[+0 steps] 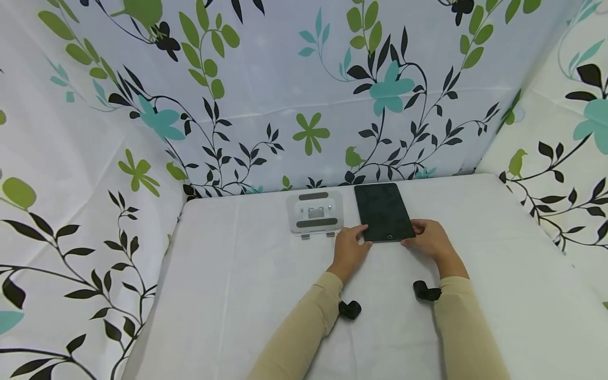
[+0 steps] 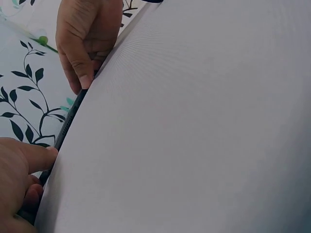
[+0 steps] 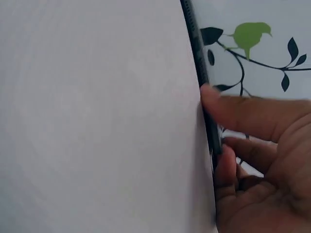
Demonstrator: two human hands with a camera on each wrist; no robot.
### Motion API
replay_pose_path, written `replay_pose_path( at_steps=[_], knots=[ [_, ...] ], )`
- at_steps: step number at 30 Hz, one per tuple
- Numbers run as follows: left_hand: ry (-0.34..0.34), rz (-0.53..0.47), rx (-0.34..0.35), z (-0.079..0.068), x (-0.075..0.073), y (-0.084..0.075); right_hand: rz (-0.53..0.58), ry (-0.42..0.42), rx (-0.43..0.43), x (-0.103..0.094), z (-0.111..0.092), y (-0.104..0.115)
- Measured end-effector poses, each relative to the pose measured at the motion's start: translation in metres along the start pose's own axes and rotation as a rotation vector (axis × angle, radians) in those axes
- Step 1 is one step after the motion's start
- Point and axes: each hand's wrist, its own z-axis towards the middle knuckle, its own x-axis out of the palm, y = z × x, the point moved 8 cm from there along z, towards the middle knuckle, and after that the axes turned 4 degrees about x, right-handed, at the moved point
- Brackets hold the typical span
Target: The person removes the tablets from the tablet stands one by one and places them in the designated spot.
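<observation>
A black tablet point(image 1: 382, 210) with a round home button lies toward the back of the white table, its button end facing the person. My left hand point(image 1: 350, 249) grips its near left corner, and my right hand point(image 1: 431, 240) holds the near right corner. Both wrist views show the tablet only as a thin dark edge, point(image 2: 71, 118) in the left one. There, the left hand's fingers bend around that edge. In the right wrist view, thumb and fingers of the right hand point(image 3: 272, 145) pinch the edge; the screen is hidden there.
Just left of the tablet lies a silver-grey stand point(image 1: 315, 211) with dark pads and two small feet at its front. A leaf-patterned cloth point(image 1: 266, 105) hangs behind the table point(image 1: 266, 295) and along both sides. Black wrist cameras point(image 1: 350, 310) sit at both sleeves.
</observation>
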Motion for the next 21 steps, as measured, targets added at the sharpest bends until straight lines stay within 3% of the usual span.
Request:
replay_pose_path(
  at_steps=[7, 14, 21],
  knots=[
    [0.019, -0.005, 0.017, 0.002, 0.002, -0.001, -0.008, -0.032, -0.010, -0.002, 0.004, -0.007],
    [0.044, -0.001, -0.014, 0.002, 0.007, 0.000, 0.004, -0.032, 0.020, 0.000, 0.003, -0.013],
    [0.060, -0.060, -0.012, 0.003, 0.009, 0.004, 0.019, -0.040, 0.033, 0.001, 0.002, -0.015]
  ],
)
